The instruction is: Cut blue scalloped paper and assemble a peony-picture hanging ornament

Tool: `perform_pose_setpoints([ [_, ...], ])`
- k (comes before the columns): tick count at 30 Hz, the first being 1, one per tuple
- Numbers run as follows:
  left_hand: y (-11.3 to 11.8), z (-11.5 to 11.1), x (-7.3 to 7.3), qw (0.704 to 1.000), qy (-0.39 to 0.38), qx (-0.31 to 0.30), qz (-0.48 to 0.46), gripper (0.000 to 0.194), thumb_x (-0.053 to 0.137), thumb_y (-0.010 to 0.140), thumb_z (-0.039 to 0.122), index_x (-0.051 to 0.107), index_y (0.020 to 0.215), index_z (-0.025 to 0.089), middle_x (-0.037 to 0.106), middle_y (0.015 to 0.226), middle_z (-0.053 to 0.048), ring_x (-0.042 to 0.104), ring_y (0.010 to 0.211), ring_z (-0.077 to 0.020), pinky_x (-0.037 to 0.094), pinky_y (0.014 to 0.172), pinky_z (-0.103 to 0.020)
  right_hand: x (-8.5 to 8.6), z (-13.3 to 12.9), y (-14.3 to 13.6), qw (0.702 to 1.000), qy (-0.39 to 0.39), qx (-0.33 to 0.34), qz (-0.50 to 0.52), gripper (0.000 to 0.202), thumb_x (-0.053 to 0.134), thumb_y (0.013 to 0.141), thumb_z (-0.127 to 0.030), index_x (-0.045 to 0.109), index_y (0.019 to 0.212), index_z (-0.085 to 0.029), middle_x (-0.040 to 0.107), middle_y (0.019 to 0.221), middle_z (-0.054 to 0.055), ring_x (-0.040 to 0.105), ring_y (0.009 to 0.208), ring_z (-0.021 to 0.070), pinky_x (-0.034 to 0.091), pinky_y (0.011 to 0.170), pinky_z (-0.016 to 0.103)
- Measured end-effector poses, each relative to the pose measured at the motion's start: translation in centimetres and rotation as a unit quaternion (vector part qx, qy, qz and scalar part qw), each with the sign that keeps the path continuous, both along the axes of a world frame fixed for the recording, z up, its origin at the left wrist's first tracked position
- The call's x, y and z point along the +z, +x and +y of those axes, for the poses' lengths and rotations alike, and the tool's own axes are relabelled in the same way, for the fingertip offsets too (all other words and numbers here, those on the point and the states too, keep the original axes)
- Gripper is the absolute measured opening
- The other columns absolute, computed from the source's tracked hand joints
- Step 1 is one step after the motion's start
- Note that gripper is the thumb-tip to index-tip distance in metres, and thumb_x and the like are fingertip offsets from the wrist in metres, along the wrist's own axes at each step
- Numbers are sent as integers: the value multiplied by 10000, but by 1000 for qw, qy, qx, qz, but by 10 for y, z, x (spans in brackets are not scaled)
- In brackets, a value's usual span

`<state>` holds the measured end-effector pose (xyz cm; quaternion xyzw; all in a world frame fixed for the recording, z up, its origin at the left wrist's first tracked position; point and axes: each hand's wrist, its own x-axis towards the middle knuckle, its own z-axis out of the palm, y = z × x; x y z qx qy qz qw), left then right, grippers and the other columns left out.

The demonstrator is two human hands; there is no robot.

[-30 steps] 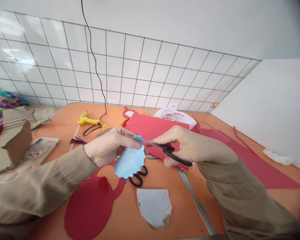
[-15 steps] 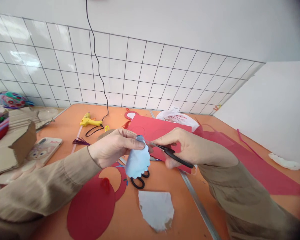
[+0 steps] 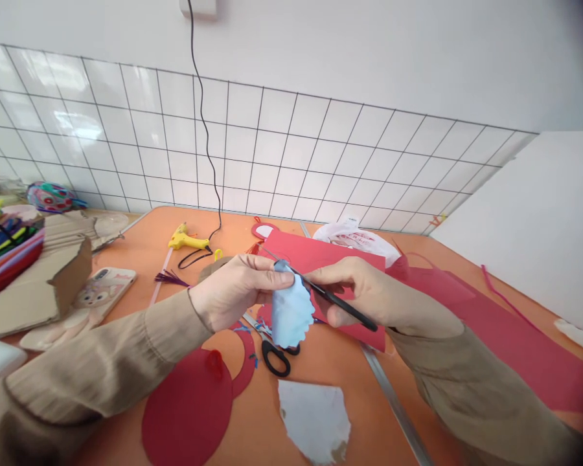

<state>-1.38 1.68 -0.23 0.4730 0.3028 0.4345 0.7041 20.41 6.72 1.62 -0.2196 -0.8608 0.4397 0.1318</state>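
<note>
We are working above an orange surface, and we are holding one thing in each hand. With our left hand we are pinching the top of a thin, light blue piece with a wavy edge, thumb and fingers together on it, so the blue piece is hanging in the air between our two hands. Its long way is running nearly up and down, leaning just a little, and its wavy side is facing our right hand. With that right hand we are gripping metal scissors with black handles, fingers wrapped around the handles. These scissors are slanting, handles low on the right, tip pointing up and left, toward the top of the blue piece. So the blue piece is hanging to the left of our right hand, just beside its fingers, while our left hand is being the nearer one, because it is touching it. We are having trouble telling if the blades are apart or together. Below our hands, a second pair of scissors with black handles is resting near a big red oval and a curved red band. A grey-white scrap with ragged edges is lying closer to us, and a flat red sheet is showing behind our hands.
</note>
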Motion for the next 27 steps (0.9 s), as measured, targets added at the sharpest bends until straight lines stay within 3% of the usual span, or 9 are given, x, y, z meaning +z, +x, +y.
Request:
perform_pose_setpoints([
  [7,0,-1,0,1000,1,13,-20,235,864,647,332,761,644,121,736,685,-83,658,681,-169,518,767,-304,-5,0,-1,1000,1,-12,0,348,710,809,-493,637,824,-153,419,657,-35,317,606,103,275,517,241],
  [12,0,0,-1,1000,3,18,-17,224,850,661,317,755,653,114,734,684,-86,663,696,-172,516,782,-303,-7,0,-3,1000,-14,-13,9,438,691,807,-572,660,906,-146,484,698,-12,381,627,114,330,544,250],
  [16,-1,0,0,1000,5,25,-18,225,856,653,311,751,649,113,735,687,-87,663,697,-172,519,782,-302,-8,-1,-5,999,-16,-19,22,463,694,788,-605,638,823,-147,544,716,8,459,652,131,369,577,265],
  [18,-1,0,0,1000,5,24,-18,225,853,656,308,748,645,110,733,681,-87,660,691,-169,521,777,-297,-8,-2,-5,999,-13,-22,22,421,698,798,-563,628,802,-148,547,700,4,463,638,128,367,568,262],
  [23,-1,-2,2,999,2,28,-15,190,851,654,260,738,618,111,729,672,-71,658,674,-156,530,773,-282,-8,-5,-6,999,-1,-42,3,149,691,797,-284,620,788,-154,542,687,-9,462,629,123,356,558,256],
  [27,-1,-2,3,999,-3,29,-21,206,865,638,276,743,619,111,727,663,-67,656,670,-152,533,762,-272,-7,-7,-7,999,0,-54,-4,89,671,791,-231,627,792,-154,532,681,-13,445,620,119,347,553,257],
])
